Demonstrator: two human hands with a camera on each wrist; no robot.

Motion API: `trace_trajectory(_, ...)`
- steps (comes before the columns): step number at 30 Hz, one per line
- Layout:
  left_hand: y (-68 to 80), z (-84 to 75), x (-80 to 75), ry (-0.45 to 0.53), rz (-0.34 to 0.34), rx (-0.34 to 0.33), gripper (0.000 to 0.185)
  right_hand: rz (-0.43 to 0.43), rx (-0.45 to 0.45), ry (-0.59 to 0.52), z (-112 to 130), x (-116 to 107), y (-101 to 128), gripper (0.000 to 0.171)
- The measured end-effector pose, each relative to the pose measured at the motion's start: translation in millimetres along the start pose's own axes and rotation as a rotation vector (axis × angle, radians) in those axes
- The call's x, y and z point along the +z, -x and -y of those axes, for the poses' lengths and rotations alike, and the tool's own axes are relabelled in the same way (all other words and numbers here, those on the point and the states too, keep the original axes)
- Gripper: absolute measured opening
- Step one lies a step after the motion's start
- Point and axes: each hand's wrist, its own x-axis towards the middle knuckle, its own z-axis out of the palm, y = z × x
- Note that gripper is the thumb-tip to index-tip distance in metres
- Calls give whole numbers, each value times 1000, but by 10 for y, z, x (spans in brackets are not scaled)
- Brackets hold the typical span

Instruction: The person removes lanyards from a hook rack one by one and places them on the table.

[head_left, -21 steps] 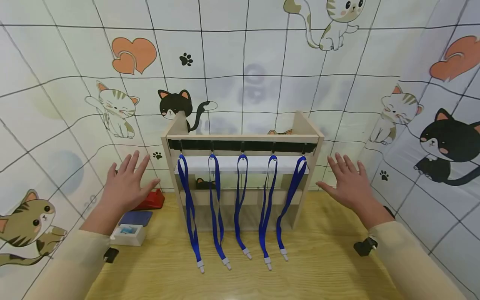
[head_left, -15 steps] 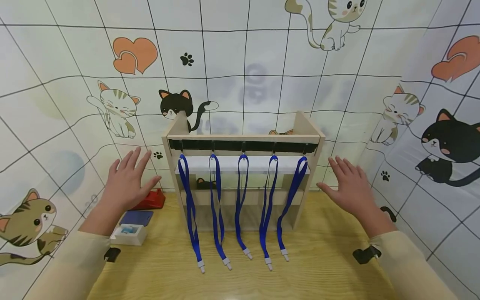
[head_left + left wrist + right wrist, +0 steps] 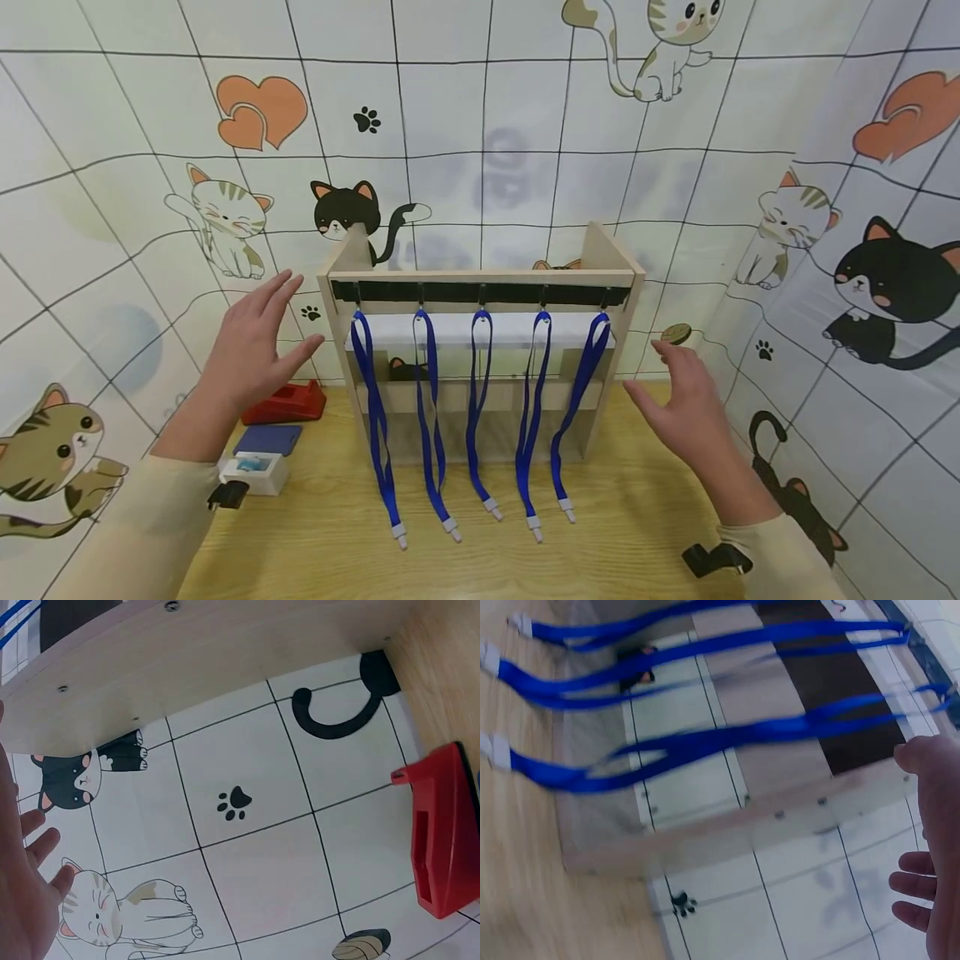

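A: Principal item, and where placed?

B: Five looped blue fabric lanyards (image 3: 474, 421), each finished with a white clip (image 3: 492, 506). Hung in a row between the two hands and well apart from both; the clips are seen lower than either hand.

A: State of the grip?

B: Left hand (image 3: 251, 350): released, fingers extended, thumb spread towards the lanyards. Right hand (image 3: 686, 400): likewise released, fingers slightly bent, thumb held apart.

A: By what are the lanyards borne?

B: By small dark hooks on a long black strip (image 3: 452, 292), set across the front of an upright pale wooden rack (image 3: 609, 258). The rack is flanked by the hands, one at each side. A white panel (image 3: 516, 329) is seen behind the lanyards' upper lengths.

A: Entries near the left hand?

B: One red plastic item (image 3: 292, 403), just below the thumb; one flat blue piece (image 3: 267, 439), nearer the wrist; one small white box (image 3: 260, 485) with light-blue contents, beside the cuff.

A: Surroundings?

B: A yellowish wood-grain tabletop (image 3: 420, 567), spread beneath both hands. White sheeting (image 3: 517, 100), printed with grid lines and cartoon cats, hung beyond and to either side of them. Cream sleeves (image 3: 135, 525), worn behind both wrists.
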Motion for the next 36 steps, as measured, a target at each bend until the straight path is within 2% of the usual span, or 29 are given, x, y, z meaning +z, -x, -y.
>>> trace_trajectory(4,-68,-65,-18,51,-37,28,90,-40,56,-87,183,166,156,62)
trace_trajectory(9,-160,-142,-28,134,-89,71,84,-79,97,-136,368,357,292,46)
trace_trajectory(14,-254,-209,-21,207,-101,77,77,-114,123,-197,470,500,344,42)
trace_trajectory(21,-367,-291,0,291,-181,115,66,-165,166,-266,545,645,334,42)
trace_trajectory(28,-457,-370,25,381,-284,146,54,-224,181,-315,602,771,264,29)
trace_trajectory(32,-491,-404,57,453,-315,134,51,-258,173,-342,640,821,221,18)
trace_trajectory(36,-495,-414,96,539,-320,92,50,-292,162,-375,661,858,182,11)
